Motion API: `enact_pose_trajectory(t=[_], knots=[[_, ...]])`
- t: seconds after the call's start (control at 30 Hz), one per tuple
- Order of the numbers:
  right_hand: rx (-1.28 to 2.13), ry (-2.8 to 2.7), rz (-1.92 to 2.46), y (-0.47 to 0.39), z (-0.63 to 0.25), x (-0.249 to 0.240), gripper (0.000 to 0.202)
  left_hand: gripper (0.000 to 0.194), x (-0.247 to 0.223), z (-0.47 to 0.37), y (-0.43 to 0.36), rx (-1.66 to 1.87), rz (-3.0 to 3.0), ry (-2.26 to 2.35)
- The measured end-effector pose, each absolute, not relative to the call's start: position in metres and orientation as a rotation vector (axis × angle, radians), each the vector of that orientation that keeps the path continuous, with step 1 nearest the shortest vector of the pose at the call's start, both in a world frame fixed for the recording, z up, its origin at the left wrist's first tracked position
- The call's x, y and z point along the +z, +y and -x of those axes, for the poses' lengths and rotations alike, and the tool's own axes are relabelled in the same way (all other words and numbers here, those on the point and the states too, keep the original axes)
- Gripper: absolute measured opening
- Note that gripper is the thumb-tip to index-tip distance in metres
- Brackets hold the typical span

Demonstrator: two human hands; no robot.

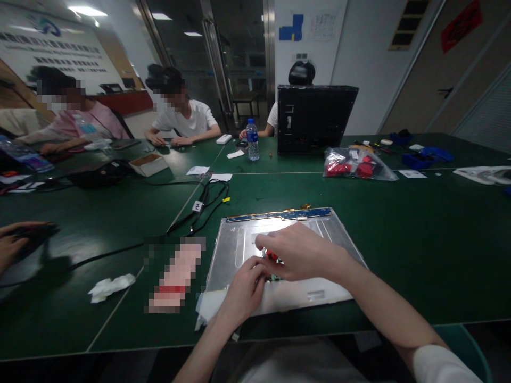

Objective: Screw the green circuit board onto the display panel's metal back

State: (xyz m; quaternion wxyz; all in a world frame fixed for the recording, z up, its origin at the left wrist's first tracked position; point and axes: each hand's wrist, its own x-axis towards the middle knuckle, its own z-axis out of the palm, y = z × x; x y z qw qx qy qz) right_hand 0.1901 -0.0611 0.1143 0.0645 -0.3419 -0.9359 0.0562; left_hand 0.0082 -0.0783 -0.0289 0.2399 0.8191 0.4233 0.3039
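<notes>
A flat metal panel [235, 242] lies on the green table, with a narrow blue circuit strip [279, 215] along its far edge. My left hand [246, 282] rests near the panel's middle, fingers bent and together beside a small green board [274, 277]. What its fingertips hold, if anything, is hidden. Over the same spot my right hand [297, 250] is curled from the right around a small red and silver object [271, 256]. The two hands are close together, and their fingers cover most of the board.
Black cables [205, 205] and a crumpled tissue [110, 288] lie left of the panel. Farther back are a water bottle [252, 139], a black monitor-like unit [315, 119] and a plastic bag [355, 164]. Other people sit around; one person's hand [11, 244] is at left.
</notes>
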Motion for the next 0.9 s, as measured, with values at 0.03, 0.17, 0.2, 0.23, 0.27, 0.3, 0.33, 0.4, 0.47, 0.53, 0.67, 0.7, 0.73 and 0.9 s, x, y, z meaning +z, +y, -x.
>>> enact_pose_trajectory(t=[0.03,0.17,0.2,0.23,0.27,0.3,0.33,0.4,0.47,0.53,0.67,0.7,0.73,0.9], knots=[[0.178,-2.824,1.024,-0.0612,-0.1904,0.1145,0.019,0.023,-0.0288,-0.0083,-0.0783,0.835,-2.237,1.156],[0.2,-2.841,1.033,-0.0608,-0.1913,0.1152,0.022,0.024,-0.0291,-0.0088,-0.0782,0.835,-2.232,1.158],[0.203,-2.844,1.036,-0.0605,-0.1913,0.1151,0.024,0.025,-0.0294,-0.0088,-0.0781,0.831,-2.235,1.156],[0.203,-2.843,1.039,-0.0601,-0.1912,0.1148,0.026,0.027,-0.0298,-0.0087,-0.078,0.824,-2.237,1.156],[0.198,-2.839,1.042,-0.0596,-0.191,0.1145,0.029,0.028,-0.0302,-0.0086,-0.0779,0.818,-2.238,1.159],[0.187,-2.833,1.049,-0.0592,-0.1908,0.1141,0.03,0.029,-0.0306,-0.0084,-0.0778,0.814,-2.238,1.165],[0.174,-2.828,1.058,-0.0589,-0.1905,0.1137,0.031,0.029,-0.0309,-0.0083,-0.0777,0.809,-2.238,1.172],[0.146,-2.832,1.08,-0.0586,-0.1899,0.1132,0.029,0.026,-0.031,-0.0083,-0.0776,0.809,-2.241,1.183],[0.124,-2.84,1.101,-0.0588,-0.1895,0.1131,0.024,0.024,-0.0303,-0.0086,-0.0778,0.815,-2.244,1.187],[0.115,-2.839,1.106,-0.0593,-0.1897,0.1133,0.02,0.024,-0.0291,-0.0089,-0.0781,0.814,-2.239,1.185],[0.146,-2.822,1.047,-0.0609,-0.191,0.1144,0.019,0.024,-0.0272,-0.0093,-0.0787,0.823,-2.232,1.163],[0.156,-2.823,1.033,-0.0611,-0.1913,0.1148,0.02,0.024,-0.0273,-0.0092,-0.0787,0.829,-2.233,1.158],[0.163,-2.823,1.028,-0.0613,-0.1916,0.1152,0.02,0.023,-0.0277,-0.0092,-0.0788,0.835,-2.235,1.156],[0.17,-2.83,1.076,-0.0601,-0.1915,0.116,0.019,0.023,-0.0311,-0.0085,-0.0783,0.847,-2.255,1.165]])
